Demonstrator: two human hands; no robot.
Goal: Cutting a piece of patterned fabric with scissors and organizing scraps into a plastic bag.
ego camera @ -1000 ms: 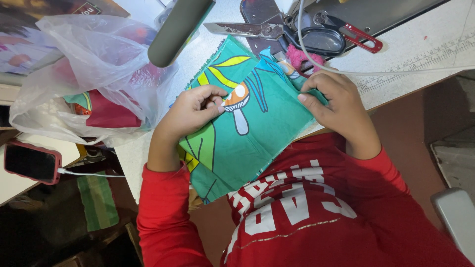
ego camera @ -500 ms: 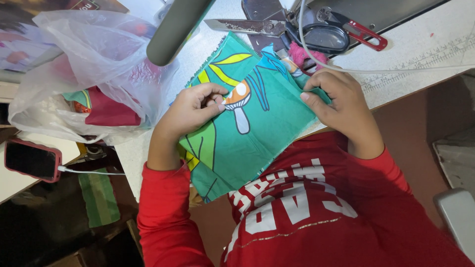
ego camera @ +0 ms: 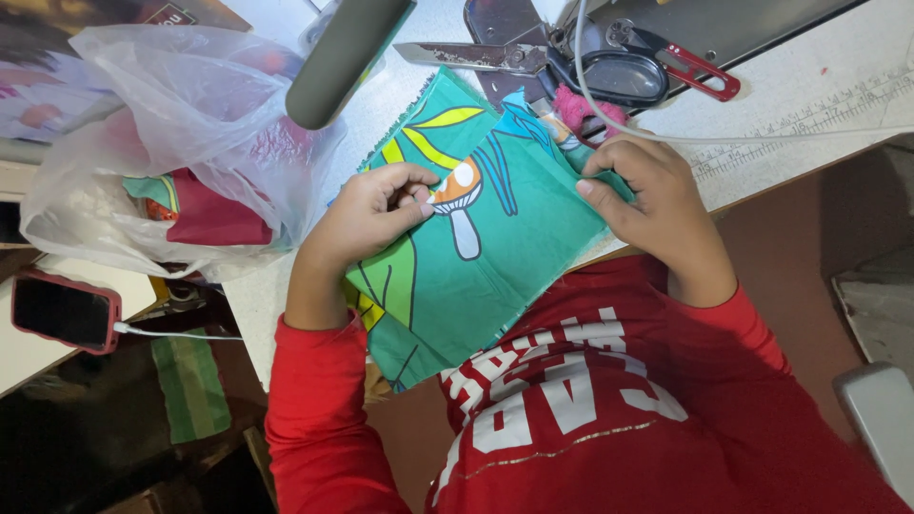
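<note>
Your left hand (ego camera: 376, 214) lay on the teal printed cloth (ego camera: 486, 257), its fingers curled in and pinching the fabric beside the orange mushroom print (ego camera: 459, 200), thumb and fingertips pressed together on a small fold. Your right hand (ego camera: 652, 205) rested at the cloth's far right edge, fingers bent and gripping that edge, with the thumb tucked under against the fabric. The cloth was spread across the front edge of the white work table (ego camera: 809, 105), its near end hanging off the table toward your red shirt (ego camera: 590, 409). Just beyond the cloth lay a large pair of scissors (ego camera: 543, 62) with dark handles, and beside them a small red-handled thread snip (ego camera: 690, 62). A thin white cord (ego camera: 724, 138) ran across the table just above your right hand. To the left of the cloth sat a clear plastic bag (ego camera: 181, 143) holding more folded fabric, and a grey-green cylinder (ego camera: 347, 57) stood out over the table near it. A phone in a red case (ego camera: 65, 312) lay on a lower surface, well apart to the left.
</note>
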